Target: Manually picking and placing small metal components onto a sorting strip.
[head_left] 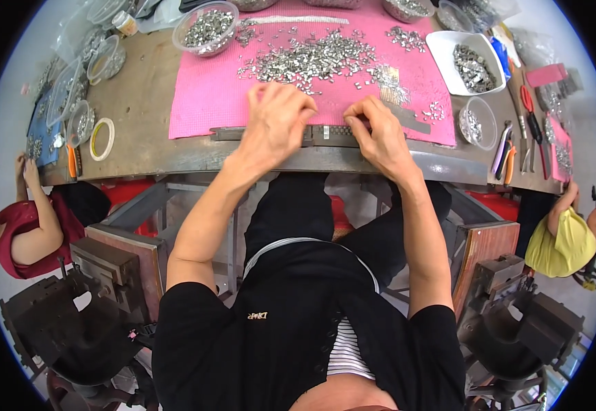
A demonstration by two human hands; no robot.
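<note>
Both my hands are over the near edge of a pink mat point(199, 103). My left hand point(270, 123) is bent above a long dark metal bar point(226, 133), its fingers curled in a pinch; the fingertips' contents are too small to see. My right hand point(378, 133) also pinches, thumb against index finger, by the bar's right part, and whatever it holds is hidden. On the bar between my hands sits a small shiny metal piece point(326, 132). Beyond my fingers spreads a heap of small silvery metal parts point(312, 58).
A round tub of parts point(207, 29) stands far left, a white tray point(442, 61) far right. Pliers point(503, 151) and red-handled tool point(527, 99) lie right; a tape roll point(102, 138) lies left. Co-workers sit at both sides: red top point(38, 233), yellow top point(562, 236).
</note>
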